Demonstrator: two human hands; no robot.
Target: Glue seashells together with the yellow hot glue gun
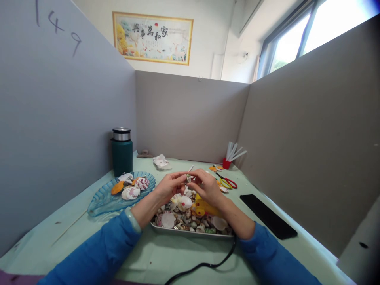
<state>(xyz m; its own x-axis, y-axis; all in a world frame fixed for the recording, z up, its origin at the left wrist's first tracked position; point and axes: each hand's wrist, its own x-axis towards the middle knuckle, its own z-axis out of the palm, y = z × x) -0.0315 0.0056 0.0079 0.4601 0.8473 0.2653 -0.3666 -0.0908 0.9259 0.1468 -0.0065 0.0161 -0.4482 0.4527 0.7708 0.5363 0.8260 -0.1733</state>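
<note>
Above the middle of the tray, my left hand (pixel 172 186) and my right hand (pixel 206 186) meet with fingertips pinched together. Between them is a small pale shell (pixel 190 179), mostly hidden by the fingers. Below lies a metal tray (pixel 192 232) heaped with small shells, with several larger scallop shells (pixel 168 219) on top. A yellow glue gun (pixel 203 206) rests on the heap, partly covered by my right hand and forearm. Its black cord (pixel 208 264) runs out over the tray's front edge.
Left stands a blue scalloped dish (pixel 97 204) of shells, with a green flask (pixel 122 156) behind and a thin stick (pixel 69 227) in front. Crumpled paper (pixel 161 161) lies behind. Right are scissors (pixel 227 182), a red cup (pixel 227 163) of glue sticks and a black phone (pixel 267 215). Grey partitions (pixel 190 114) enclose the table.
</note>
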